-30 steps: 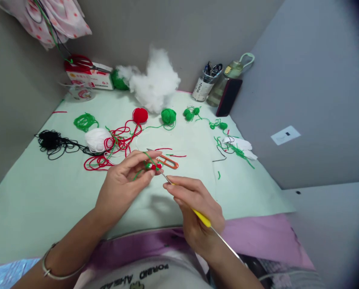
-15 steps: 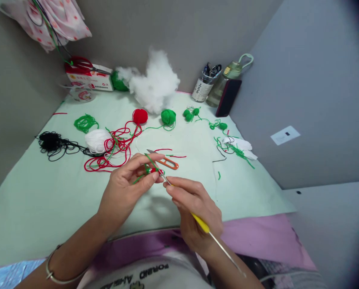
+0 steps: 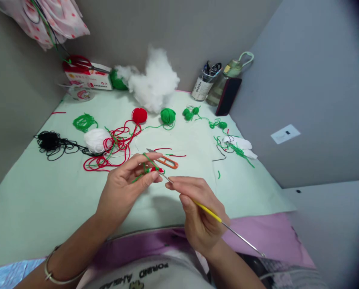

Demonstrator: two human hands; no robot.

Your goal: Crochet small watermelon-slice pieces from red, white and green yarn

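Note:
Between the thumb and fingers of my left hand [image 3: 128, 180] is a small crochet piece [image 3: 157, 170] in red, white and green, partly hidden by the fingers. A strand of green yarn [image 3: 149, 159] runs from it up over my raised index finger. My right hand [image 3: 201, 208] grips a crochet hook [image 3: 207, 210] with a yellow handle and a metal shaft at each end. The hook's front tip meets the piece at the left fingertips; its rear end points down to the right. Just beyond the fingers lie orange thread snips [image 3: 167, 161] on the pale green cloth.
A red yarn ball [image 3: 139, 115] with tangled strands, a white ball [image 3: 97, 140] and black yarn [image 3: 48, 141] lie left. Ahead are a green ball [image 3: 167, 116] and white stuffing [image 3: 155, 82]. A pen cup [image 3: 201, 87], bottle [image 3: 217, 90] and phone [image 3: 229, 96] stand back right.
My right hand has turned and shifted slightly right, so the hook lies flatter and its rear end has swung up and right. My left hand stays nearly still with the crochet piece.

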